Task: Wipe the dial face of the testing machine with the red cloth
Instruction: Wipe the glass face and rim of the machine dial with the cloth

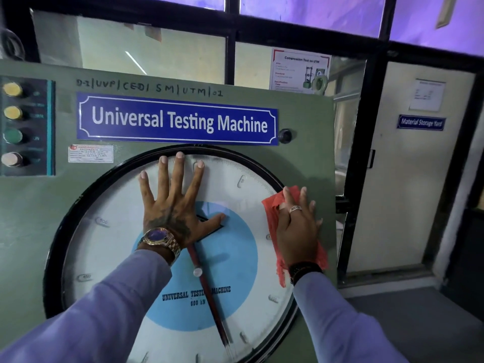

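Note:
The big round dial face (pixel 110 247) of the testing machine fills the middle, white with a blue centre, a black rim and a red pointer aimed down. My left hand (pixel 174 200) lies flat on the upper part of the glass, fingers spread, holding nothing. My right hand (pixel 298 229) presses the red cloth (pixel 271 213) flat against the dial's right edge, partly over the rim and the green panel. Most of the cloth is hidden beneath the palm.
The green machine panel (pixel 39 218) carries a blue "Universal Testing Machine" nameplate (pixel 178 120) above the dial. A column of push buttons (pixel 13 127) sits at the far left. A cream door (pixel 403 179) and dark window frames stand to the right.

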Motion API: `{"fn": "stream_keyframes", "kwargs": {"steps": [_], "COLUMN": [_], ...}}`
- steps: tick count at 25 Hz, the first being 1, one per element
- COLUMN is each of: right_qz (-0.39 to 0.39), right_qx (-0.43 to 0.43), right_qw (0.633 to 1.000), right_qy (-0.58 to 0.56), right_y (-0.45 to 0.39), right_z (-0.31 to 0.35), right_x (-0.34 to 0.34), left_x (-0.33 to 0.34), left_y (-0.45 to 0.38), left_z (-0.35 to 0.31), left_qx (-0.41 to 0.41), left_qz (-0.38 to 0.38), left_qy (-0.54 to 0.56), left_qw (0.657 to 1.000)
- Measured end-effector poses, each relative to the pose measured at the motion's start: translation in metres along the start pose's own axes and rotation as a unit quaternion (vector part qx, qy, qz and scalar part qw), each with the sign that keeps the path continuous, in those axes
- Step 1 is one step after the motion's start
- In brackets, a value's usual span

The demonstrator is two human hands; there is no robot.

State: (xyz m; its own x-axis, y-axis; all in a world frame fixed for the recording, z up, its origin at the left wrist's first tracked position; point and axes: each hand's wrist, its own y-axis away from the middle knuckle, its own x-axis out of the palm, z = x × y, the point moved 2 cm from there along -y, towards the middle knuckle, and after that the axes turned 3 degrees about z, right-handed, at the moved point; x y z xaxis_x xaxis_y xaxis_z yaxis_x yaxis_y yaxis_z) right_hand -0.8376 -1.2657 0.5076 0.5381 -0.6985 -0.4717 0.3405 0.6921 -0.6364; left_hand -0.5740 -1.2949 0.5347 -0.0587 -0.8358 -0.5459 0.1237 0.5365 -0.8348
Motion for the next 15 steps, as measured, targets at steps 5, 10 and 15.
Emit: {"fn": "stream_keyframes", "kwargs": {"steps": [5,10,15], "right_qz": [-0.074,0.115,0.115], "right_qx": [0.02,0.197,0.175], "right_qw": [0.989,0.907,0.877], "right_qy": [-0.126,-0.354,-0.433], "right_y": [-0.015,-0.033,-0.032], "right_z": [0.026,0.041,0.061], "right_x": [-0.039,-0.057,-0.053], "left_x": [-0.018,-0.061,-0.086], "left_y": [0.001,-0.001,0.006], "left_z": [0.005,0.029,0.051], "left_qx": [0.001,-0.039,-0.066], "left_qz": [0.026,-0.007,0.025], "left_qy": [0.025,0.071,0.062], "left_qw": [0.999,0.997,0.996]}}
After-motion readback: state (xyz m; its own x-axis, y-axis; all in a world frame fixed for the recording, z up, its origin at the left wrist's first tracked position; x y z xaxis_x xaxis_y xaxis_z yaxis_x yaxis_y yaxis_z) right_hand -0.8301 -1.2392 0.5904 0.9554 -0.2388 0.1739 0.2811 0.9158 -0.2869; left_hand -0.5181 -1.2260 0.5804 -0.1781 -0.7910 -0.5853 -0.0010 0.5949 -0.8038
